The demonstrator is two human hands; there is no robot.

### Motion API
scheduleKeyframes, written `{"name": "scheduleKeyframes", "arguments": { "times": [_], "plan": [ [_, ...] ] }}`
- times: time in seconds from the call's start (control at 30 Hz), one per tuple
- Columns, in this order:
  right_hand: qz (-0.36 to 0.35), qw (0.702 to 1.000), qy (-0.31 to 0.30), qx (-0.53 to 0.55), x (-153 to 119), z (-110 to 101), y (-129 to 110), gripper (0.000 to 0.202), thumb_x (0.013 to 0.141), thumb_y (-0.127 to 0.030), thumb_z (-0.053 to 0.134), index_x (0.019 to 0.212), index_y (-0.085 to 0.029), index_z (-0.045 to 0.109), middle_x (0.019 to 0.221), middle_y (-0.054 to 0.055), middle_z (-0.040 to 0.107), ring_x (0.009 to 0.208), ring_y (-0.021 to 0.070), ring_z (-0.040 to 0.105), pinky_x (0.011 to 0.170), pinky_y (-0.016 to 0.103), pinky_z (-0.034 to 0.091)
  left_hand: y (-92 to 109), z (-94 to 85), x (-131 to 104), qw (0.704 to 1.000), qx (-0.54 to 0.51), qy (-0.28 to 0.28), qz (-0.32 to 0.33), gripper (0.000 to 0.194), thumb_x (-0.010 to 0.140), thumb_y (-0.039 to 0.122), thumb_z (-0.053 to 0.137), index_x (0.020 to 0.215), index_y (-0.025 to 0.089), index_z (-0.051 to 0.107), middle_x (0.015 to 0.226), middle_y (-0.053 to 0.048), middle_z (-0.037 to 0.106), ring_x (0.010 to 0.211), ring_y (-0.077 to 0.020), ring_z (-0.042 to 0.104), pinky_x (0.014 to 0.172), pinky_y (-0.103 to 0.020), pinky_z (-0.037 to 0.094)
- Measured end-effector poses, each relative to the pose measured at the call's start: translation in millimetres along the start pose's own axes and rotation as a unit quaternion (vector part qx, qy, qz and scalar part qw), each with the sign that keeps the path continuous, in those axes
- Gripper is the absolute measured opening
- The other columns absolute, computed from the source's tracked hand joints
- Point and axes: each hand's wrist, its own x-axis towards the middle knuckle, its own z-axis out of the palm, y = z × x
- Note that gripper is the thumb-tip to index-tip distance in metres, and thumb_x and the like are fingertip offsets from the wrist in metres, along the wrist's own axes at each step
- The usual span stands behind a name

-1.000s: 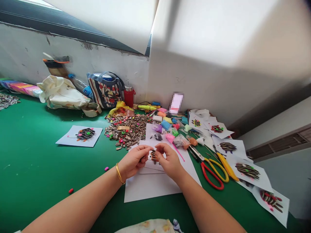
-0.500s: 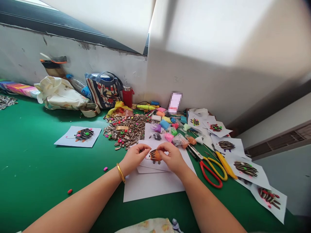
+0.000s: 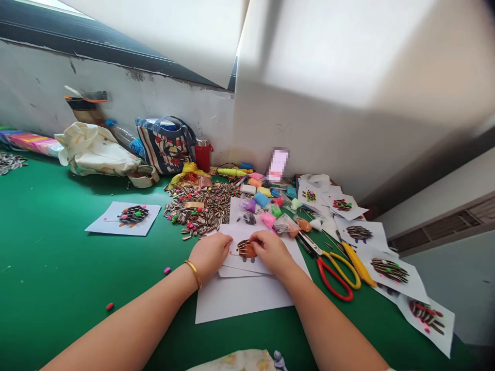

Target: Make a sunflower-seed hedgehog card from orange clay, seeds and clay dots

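In front of me lies a small white card (image 3: 228, 270) on larger white paper (image 3: 243, 301). On the card is a hedgehog figure (image 3: 246, 249) with an orange-brown clay body, striped sunflower seeds on its front part and grey feet. My right hand (image 3: 274, 253) pinches at the hedgehog's back; whatever is between thumb and forefinger is hidden. Over the card's left edge is my left hand (image 3: 211, 253), wearing a gold bangle (image 3: 194, 274). Its thumb and fingers are pressed together, apart from the hedgehog, and I cannot see what they hold.
A heap of sunflower seeds (image 3: 209, 206) with coloured ones lies behind. Bagged clay lumps (image 3: 268, 220) sit beyond the card. Scissors (image 3: 332, 265) and a yellow cutter (image 3: 359, 264) lie right, beside finished hedgehog cards (image 3: 381, 281). Another card (image 3: 110, 219) is left. Bags (image 3: 166, 144) line the wall.
My left hand has drawn back a little to the left, away from the hedgehog, showing more of its head. My right hand stays at the hedgehog's back.
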Motion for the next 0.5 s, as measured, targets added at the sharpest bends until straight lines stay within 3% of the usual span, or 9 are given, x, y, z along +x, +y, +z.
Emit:
{"name": "scheduleKeyframes", "arguments": {
  "times": [0.5],
  "plan": [
    [-0.057,0.997,0.003,-0.051,1.5,5.5,0.5,0.016,0.084,-0.01,0.056,0.087,-0.021,0.067,0.086,0.002,0.065,0.084,0.0157,0.056,0.076,0.026,0.04,1.6,-0.8,-0.8,1.0,0.007,-0.006,0.003,0.033,0.091,0.024,0.042,0.109,0.021,0.07,0.101,-0.009,0.071,0.093,-0.0222,0.066,0.081,-0.032,0.047]
  ]
}}
